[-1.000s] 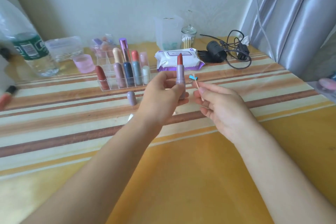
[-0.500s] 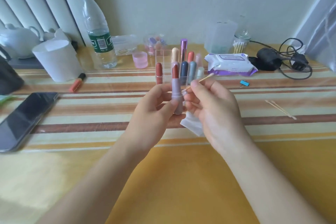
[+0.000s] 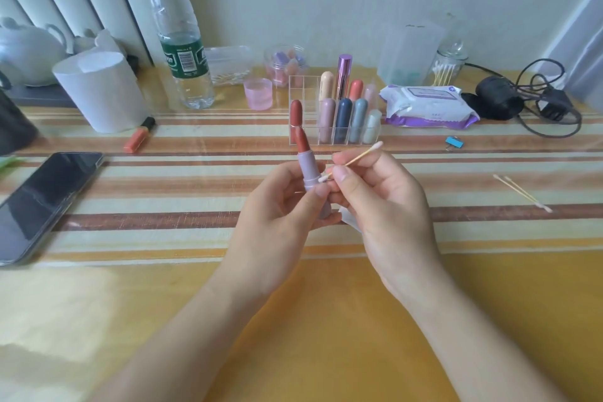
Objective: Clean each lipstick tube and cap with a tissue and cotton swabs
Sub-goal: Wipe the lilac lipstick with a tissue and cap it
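My left hand (image 3: 280, 206) holds an uncapped lilac lipstick tube (image 3: 310, 170) upright, its red-brown bullet raised. My right hand (image 3: 388, 202) pinches a cotton swab (image 3: 354, 161) by its wooden stick. The swab's lower tip touches the tube's right side at the collar. A white tissue (image 3: 350, 222) peeks out under my right hand, mostly hidden. Behind stands a clear organizer (image 3: 332, 114) holding several capped lipsticks. Two used swabs (image 3: 522, 193) lie on the table to the right.
A wet-wipe pack (image 3: 429, 105), a jar of swabs (image 3: 450, 66), a black cable bundle (image 3: 528, 95) and a blue clip (image 3: 454, 143) sit at back right. A water bottle (image 3: 179, 42), a pink cup (image 3: 257, 94), a white roll (image 3: 101, 91), an orange lipstick (image 3: 138, 135) and a phone (image 3: 42, 199) lie left.
The camera view swung left, bringing the phone and bottle into view. My right hand brought the swab in from beside the tube until its tip touched the tube's side.
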